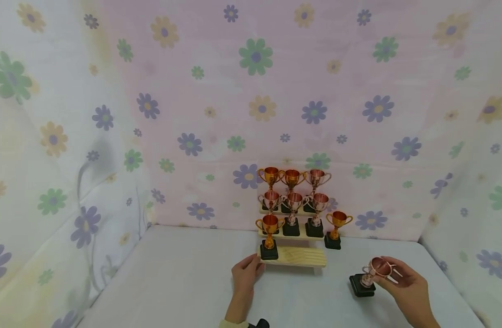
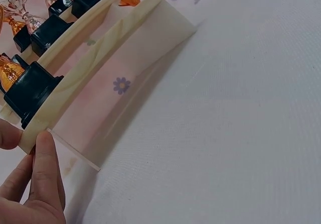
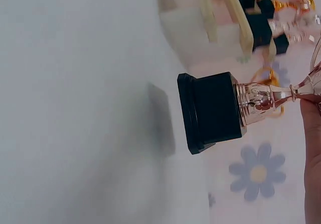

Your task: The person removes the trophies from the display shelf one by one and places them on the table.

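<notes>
My left hand (image 1: 245,275) pinches the left end of the lowest board of a tiered wooden display stand (image 1: 297,256), thumb above and fingers beneath in the left wrist view. Beside that thumb, a gold trophy (image 1: 269,232) with a black base stands upright on the board. At the right, my right hand (image 1: 410,291) holds a rose-gold trophy (image 1: 367,280) by its cup and handle. Its black base (image 3: 213,111) hangs tilted above the table, casting a shadow in the right wrist view. Another gold trophy (image 1: 337,228) stands on the table against the stand's right side.
The middle tier carries rose-gold trophies (image 1: 293,209). On the top tier are two gold trophies (image 1: 271,175) and a rose-gold one (image 1: 317,178). A white cloth covers the table (image 1: 185,273); flowered fabric (image 1: 218,136) hangs behind and at both sides.
</notes>
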`<state>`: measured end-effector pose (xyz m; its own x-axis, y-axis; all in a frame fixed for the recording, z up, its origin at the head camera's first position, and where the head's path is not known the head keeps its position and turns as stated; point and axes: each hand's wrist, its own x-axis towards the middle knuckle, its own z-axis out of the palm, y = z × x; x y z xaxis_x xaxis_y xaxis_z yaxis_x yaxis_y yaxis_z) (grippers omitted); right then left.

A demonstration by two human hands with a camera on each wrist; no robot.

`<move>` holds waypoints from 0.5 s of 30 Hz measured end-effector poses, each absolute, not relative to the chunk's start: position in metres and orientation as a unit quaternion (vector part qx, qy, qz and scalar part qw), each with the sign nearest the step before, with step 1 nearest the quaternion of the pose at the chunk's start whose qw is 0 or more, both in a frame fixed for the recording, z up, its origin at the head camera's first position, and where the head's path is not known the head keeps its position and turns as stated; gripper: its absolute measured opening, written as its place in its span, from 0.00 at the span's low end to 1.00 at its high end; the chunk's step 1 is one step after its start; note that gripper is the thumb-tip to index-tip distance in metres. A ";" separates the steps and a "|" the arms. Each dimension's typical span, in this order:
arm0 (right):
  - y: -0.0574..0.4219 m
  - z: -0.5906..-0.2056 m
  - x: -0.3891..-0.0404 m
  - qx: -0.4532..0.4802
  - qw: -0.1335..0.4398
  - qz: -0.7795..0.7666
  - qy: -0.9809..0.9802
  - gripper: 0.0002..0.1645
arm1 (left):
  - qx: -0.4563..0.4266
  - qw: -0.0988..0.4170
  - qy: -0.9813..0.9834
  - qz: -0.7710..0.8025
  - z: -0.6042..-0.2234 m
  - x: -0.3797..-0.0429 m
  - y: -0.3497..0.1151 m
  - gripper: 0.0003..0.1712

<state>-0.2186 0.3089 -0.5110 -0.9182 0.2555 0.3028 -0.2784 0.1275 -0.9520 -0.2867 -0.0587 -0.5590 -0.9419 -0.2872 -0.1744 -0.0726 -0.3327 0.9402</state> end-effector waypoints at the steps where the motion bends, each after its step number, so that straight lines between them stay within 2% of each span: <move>1: 0.315 -0.512 -0.220 0.015 0.208 0.665 -0.717 0.31 | 0.156 0.068 -0.574 -0.801 -0.559 -0.286 -0.059 0.19; 10: 0.348 -0.513 -0.249 0.002 0.236 0.620 -0.748 0.28 | 0.160 0.066 -0.576 -0.799 -0.558 -0.286 -0.058 0.19; 15: 0.353 -0.513 -0.276 -0.014 0.241 0.579 -0.779 0.30 | 0.180 0.059 -0.578 -0.793 -0.558 -0.287 -0.057 0.19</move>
